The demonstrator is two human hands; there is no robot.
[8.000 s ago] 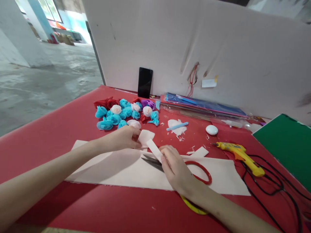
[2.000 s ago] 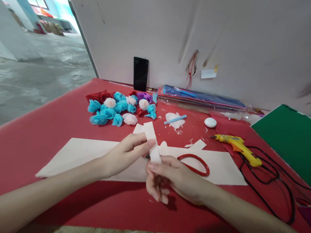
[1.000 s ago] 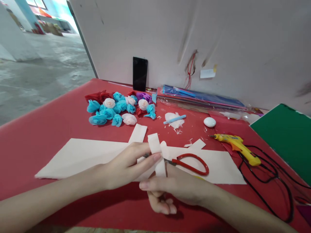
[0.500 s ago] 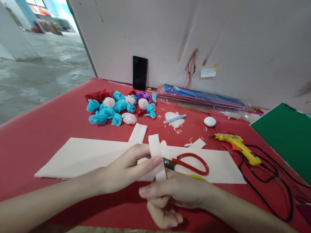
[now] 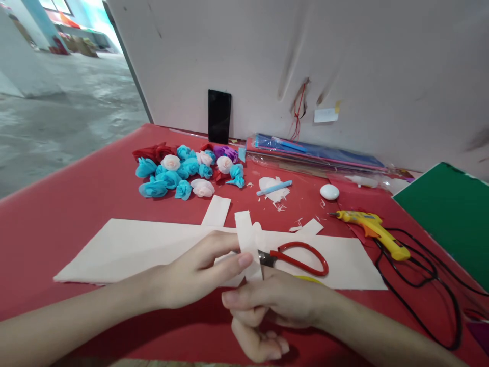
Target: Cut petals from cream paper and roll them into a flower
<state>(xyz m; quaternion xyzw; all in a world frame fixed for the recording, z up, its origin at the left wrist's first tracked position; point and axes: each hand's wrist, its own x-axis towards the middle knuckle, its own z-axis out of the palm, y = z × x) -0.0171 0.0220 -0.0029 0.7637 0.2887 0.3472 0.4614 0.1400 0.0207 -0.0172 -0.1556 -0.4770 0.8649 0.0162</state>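
Observation:
A narrow white crepe-paper strip stands upright between my hands. My left hand pinches it, thumb in front and index finger behind. At the strip's lower end is my right hand, fingers curled and thumb pointing left; its index finger passes behind the strip, partly hidden. Just beyond lies a pair of scissors with red and yellow handles, its blades largely covered by the hands and strip. Under the scissors is a long white paper sheet. A second white strip rests at its far edge.
Blue, pink, red and purple paper flowers cluster at the back left, near a leaning phone. A yellow glue gun with a black cord, a white egg-shaped object and a green board are on the right.
The strip and my left hand have shifted slightly to the right. My left thumb sits a little lower on the strip. My right hand has barely moved.

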